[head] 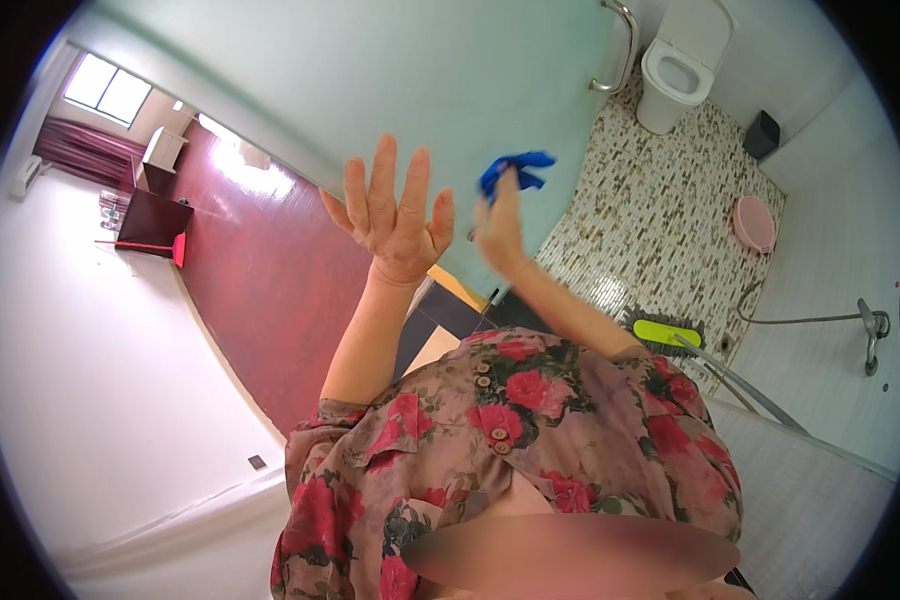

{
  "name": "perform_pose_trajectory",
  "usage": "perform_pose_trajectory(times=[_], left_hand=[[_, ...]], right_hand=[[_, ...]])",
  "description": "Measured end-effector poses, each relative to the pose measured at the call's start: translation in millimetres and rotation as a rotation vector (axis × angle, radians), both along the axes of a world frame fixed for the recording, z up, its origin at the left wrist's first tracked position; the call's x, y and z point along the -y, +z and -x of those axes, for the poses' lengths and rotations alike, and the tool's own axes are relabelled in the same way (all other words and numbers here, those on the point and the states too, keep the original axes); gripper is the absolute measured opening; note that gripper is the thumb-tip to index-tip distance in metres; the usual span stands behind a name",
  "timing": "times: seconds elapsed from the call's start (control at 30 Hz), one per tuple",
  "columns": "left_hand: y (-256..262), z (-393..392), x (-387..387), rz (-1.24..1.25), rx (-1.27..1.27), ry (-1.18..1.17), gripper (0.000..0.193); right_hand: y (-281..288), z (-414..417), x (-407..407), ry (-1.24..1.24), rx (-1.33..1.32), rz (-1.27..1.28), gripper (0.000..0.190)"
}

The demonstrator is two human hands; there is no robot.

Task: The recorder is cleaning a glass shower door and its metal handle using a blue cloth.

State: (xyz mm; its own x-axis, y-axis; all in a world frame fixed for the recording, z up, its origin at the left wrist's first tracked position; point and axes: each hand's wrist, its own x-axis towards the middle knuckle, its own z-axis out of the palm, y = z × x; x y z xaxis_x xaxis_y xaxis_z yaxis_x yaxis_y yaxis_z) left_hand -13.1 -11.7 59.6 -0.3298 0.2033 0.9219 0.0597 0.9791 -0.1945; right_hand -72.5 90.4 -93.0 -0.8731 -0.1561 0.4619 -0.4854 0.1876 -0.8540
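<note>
A frosted glass door [390, 67] stands before me, its metal handle [627, 49] on the far right side. My left hand [396, 221] is at the door with its fingers spread and holds nothing. Whether its palm or fingertips press on the glass, I cannot tell. In my right hand [502, 232] is a crumpled blue cloth [531, 162], over the glass to the right of my left hand. That hand is blurred, and its fingers partly hide the cloth. Contact between the cloth and the glass is not clear.
Right of the door, a toilet [671, 82], a black bin [762, 135] and a pink basin [754, 223] stand on mosaic tiles. A green-headed mop [667, 333] lies near my right elbow. Leftward, a red dustpan [179, 250] is beside a dark cabinet [155, 223].
</note>
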Motion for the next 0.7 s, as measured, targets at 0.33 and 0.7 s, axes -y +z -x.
perform_pose_trajectory(times=[0.33,0.7], left_hand=[[-24.7,-20.9,-21.4,-0.076,0.098,-0.097,0.038],[9.2,36.3,-46.0,-0.080,0.248,-0.187,0.047]], right_hand=[[52.0,18.7,-27.0,0.041,-0.424,-0.146,0.064],[160.4,68.9,-43.6,-0.061,-0.608,0.077,0.053]])
